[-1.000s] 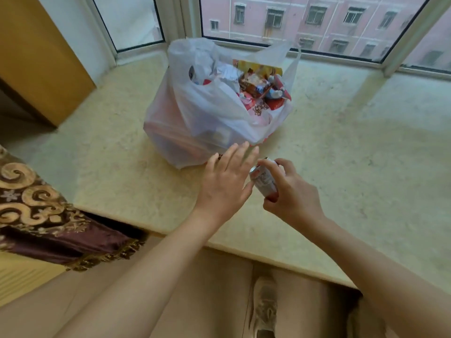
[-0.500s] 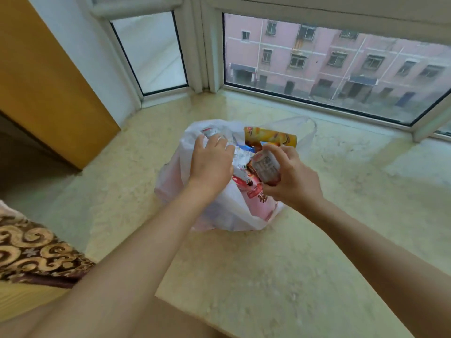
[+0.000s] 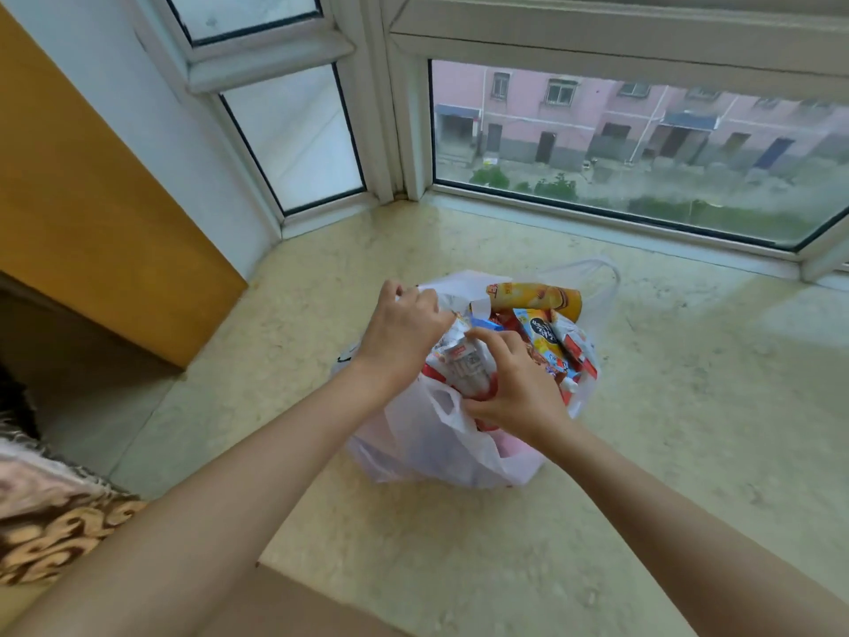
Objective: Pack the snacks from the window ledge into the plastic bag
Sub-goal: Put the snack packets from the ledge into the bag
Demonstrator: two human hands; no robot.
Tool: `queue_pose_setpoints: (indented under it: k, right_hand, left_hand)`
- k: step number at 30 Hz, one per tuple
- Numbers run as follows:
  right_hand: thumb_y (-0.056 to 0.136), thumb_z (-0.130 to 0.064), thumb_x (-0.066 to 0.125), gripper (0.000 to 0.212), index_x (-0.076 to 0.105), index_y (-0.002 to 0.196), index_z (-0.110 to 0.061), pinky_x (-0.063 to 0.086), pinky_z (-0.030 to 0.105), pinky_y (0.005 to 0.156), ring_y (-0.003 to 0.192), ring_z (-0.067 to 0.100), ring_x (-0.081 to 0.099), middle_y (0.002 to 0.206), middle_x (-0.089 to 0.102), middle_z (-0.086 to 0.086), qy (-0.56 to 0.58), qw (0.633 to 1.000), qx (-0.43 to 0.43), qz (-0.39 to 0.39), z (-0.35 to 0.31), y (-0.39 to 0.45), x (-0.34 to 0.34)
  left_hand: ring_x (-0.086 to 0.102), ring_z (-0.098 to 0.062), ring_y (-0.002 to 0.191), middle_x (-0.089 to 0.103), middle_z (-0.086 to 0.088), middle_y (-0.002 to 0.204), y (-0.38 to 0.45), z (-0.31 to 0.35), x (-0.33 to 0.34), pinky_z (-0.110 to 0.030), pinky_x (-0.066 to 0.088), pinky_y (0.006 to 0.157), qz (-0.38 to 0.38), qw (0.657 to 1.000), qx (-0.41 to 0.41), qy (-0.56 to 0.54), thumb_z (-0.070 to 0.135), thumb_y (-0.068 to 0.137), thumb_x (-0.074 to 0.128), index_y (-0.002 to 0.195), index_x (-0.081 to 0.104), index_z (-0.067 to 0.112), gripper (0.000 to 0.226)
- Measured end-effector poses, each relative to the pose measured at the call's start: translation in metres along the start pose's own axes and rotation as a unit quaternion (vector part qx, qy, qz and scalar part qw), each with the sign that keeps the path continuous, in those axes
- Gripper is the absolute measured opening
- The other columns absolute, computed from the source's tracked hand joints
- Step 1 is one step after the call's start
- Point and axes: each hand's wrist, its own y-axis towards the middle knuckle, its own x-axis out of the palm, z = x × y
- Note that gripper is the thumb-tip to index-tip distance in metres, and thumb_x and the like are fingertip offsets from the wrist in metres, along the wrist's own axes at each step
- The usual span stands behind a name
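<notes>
Lowered since half a second ago, when it was being carried above the bag's mouth, the small white packet is now lying on top of the other snacks inside the plastic bag. A person's right hand is curling its thumb and fingers around the packet's right and lower edges, pressing it in among the rest. The left hand, reaching in from the lower left with its wrist bent, is pinching the bag's near-left rim between curled fingers and pulling the mouth wide. Both bare forearms are stretching forward over the marble window ledge, converging on the bag.

Inside the bag, a yellow tube is lying on its side along the far rim, with a blue-and-yellow packet and red-and-white wrappers crowding just beside the right hand. One loop handle is standing up at the far side. Beyond the ledge, the window is showing a pink building, while an orange panel and patterned fabric are sitting at the left.
</notes>
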Motion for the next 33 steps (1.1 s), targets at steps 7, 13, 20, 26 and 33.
queue_pose_setpoints:
  k: [7,13,20,26,33]
  right_hand:
    - [0.061,-0.029,0.08,0.082,0.037,0.13,-0.038,0.05,0.034,0.067,0.092,0.015,0.054,0.123,0.043,-0.005,0.085,0.995,0.044,0.006,0.015,0.008,-0.016]
    - [0.06,-0.047,0.082,0.084,0.038,0.131,-0.037,0.051,0.04,0.079,0.102,0.018,0.053,0.123,0.042,-0.005,0.094,0.995,0.013,-0.016,0.016,0.011,-0.014]
    - [0.065,-0.041,0.079,0.076,0.038,0.129,-0.036,0.051,0.035,0.066,0.095,0.015,0.055,0.125,0.039,-0.007,0.097,0.992,-0.031,-0.07,0.003,-0.003,0.009]
    - [0.074,-0.019,0.067,0.059,0.044,0.128,-0.019,0.042,0.032,0.06,0.097,0.025,0.058,0.125,0.041,0.004,0.066,0.992,-0.064,-0.087,-0.004,-0.003,0.037]
    - [0.088,-0.019,0.06,0.043,0.047,0.128,-0.017,0.05,0.039,0.063,0.097,0.027,0.06,0.13,0.044,0.002,0.011,0.992,-0.104,-0.066,0.003,0.0,0.049]
  left_hand:
    - [0.045,-0.018,0.067,0.057,0.003,0.085,-0.031,-0.02,0.004,-0.034,0.04,0.071,0.36,0.924,0.108,-0.073,-0.011,0.082,0.055,0.111,0.06,0.02,0.042]
    - [0.048,-0.014,0.089,0.048,0.007,0.111,-0.021,-0.018,0.011,-0.037,0.037,0.088,0.352,0.935,0.045,-0.005,-0.001,0.084,0.059,0.121,0.053,0.031,0.049]
    - [0.053,-0.016,0.055,0.05,0.007,0.063,-0.03,0.016,0.004,-0.03,0.029,0.059,0.27,0.94,-0.169,-0.119,0.013,0.07,0.075,0.085,0.046,0.022,0.034]
    - [0.065,-0.014,0.058,0.066,0.006,0.059,-0.041,0.058,0.003,-0.027,0.041,0.06,0.126,0.926,-0.293,-0.203,0.045,0.077,0.064,0.086,0.069,0.024,0.023]
    - [0.048,-0.022,0.127,0.046,0.001,0.144,-0.054,0.085,0.011,-0.035,0.039,0.099,-0.088,0.848,-0.409,-0.325,0.041,0.097,0.045,0.15,0.027,0.021,0.059]
